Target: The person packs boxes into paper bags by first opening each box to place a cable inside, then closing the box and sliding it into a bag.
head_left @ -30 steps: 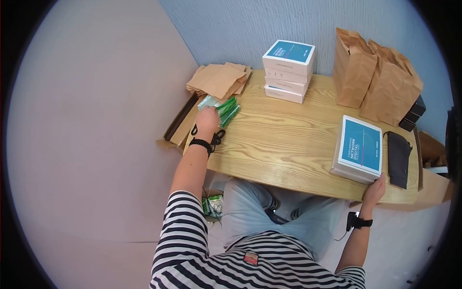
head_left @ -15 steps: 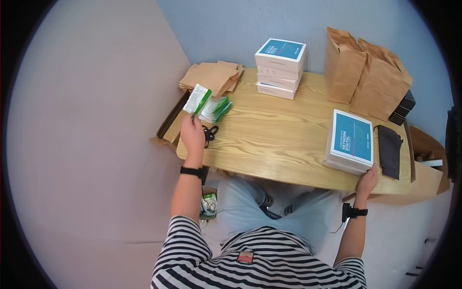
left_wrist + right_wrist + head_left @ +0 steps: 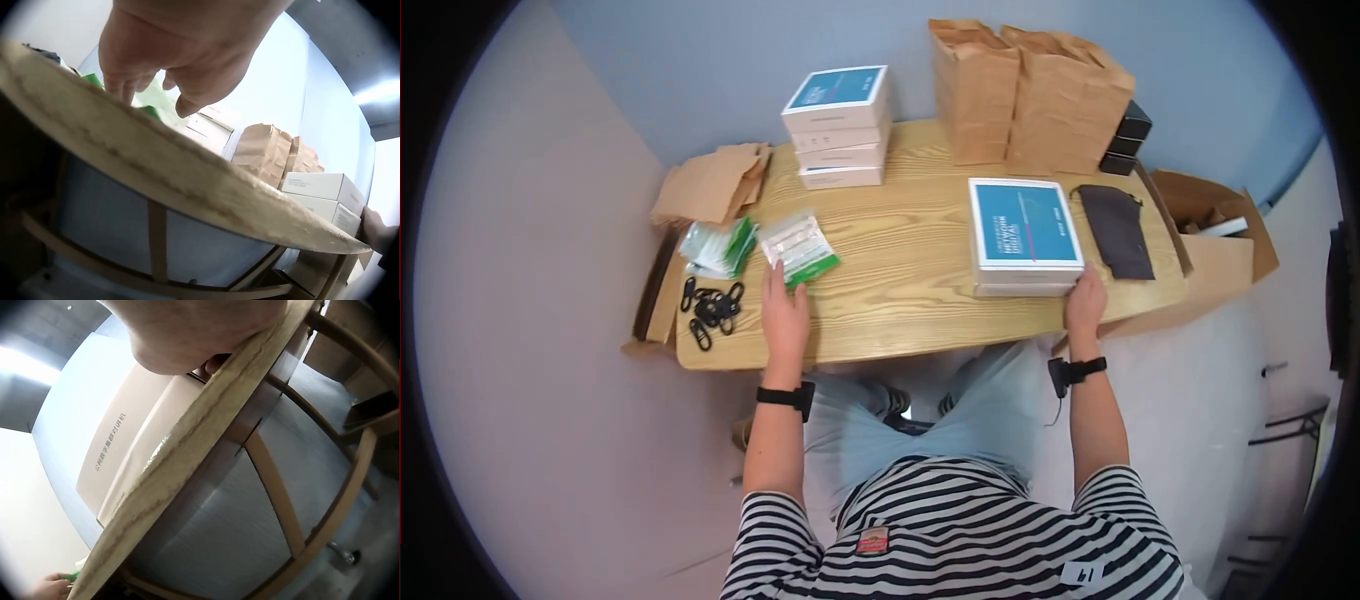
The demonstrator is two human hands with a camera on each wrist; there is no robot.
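Observation:
In the head view my left hand [image 3: 785,318] touches the near edge of a clear packet with a green strip [image 3: 800,248], which lies on the wooden table. Its fingers look fairly straight, and the left wrist view shows them pointing down at the packet. My right hand [image 3: 1086,302] rests against the near right corner of a white box with a blue label [image 3: 1025,225], which sits on another white box. In the right wrist view the box side [image 3: 119,434] stands beside that hand, whose fingertips are mostly hidden.
More green-edged packets [image 3: 718,247] and black looped cords [image 3: 715,308] lie at the left, below flat brown bags [image 3: 708,185]. Stacked white boxes [image 3: 835,118] and upright paper bags [image 3: 1065,105] stand at the back. A dark pouch [image 3: 1115,232] lies right, near black boxes [image 3: 1128,135].
My left hand has taken a packet from the pile, lifted it and brought it rightward down onto the table. My right hand stays at the box corner. The head view has shifted right.

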